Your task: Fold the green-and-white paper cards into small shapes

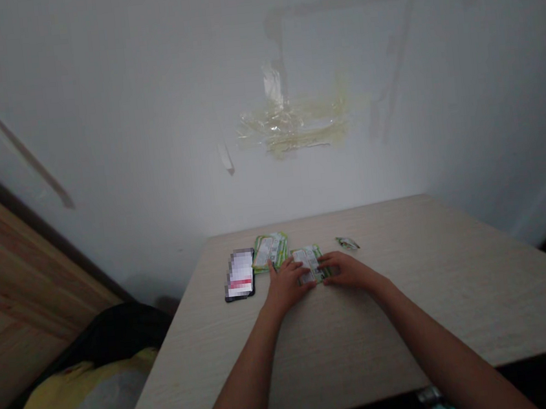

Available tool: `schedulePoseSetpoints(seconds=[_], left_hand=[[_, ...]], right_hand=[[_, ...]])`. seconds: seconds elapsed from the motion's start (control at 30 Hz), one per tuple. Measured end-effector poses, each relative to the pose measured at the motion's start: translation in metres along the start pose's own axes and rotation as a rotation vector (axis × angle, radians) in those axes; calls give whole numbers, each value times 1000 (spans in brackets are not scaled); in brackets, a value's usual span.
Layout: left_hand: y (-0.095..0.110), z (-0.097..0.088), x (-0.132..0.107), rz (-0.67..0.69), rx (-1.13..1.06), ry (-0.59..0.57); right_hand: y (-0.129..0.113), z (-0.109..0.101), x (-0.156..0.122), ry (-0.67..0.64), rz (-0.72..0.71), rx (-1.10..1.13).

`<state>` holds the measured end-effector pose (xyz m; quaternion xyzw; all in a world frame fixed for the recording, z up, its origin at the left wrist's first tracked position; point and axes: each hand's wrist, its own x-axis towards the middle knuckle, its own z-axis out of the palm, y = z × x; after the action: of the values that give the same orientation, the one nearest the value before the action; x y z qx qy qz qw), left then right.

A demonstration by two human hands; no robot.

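A green and white printed packet (309, 260) lies flat on the table between my two hands; whether there is more than one layer I cannot tell. My left hand (285, 286) rests palm down at its left side, fingers spread, fingertips and thumb touching the packet's edge. From the right, my right hand (347, 269) reaches over the other edge, with thumb and fingers apart on the packet. Just beyond my left hand is a loose pile of similar green and white packets (269, 250). A small crumpled green and white piece (348, 243) lies beyond my right hand.
A phone (240, 274) with a lit, blurred screen lies left of the pile. The pale wooden table (456, 276) meets a white wall (146, 113) with tape remnants (294, 124). At lower left are a yellow and grey cloth item (89, 406) and wooden panelling (17, 277).
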<state>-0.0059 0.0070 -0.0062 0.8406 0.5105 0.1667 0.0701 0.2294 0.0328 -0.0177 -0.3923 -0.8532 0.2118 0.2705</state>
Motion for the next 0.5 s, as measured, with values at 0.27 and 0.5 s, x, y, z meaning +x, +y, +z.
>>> schedulePoseSetpoints(seconds=[0.27, 0.5], left_hand=[[0, 0, 0, 9, -35, 20], [2, -1, 1, 2, -53, 28]], right_hand=[[6, 2, -1, 21, -14, 9], [-5, -1, 1, 40, -15, 3]])
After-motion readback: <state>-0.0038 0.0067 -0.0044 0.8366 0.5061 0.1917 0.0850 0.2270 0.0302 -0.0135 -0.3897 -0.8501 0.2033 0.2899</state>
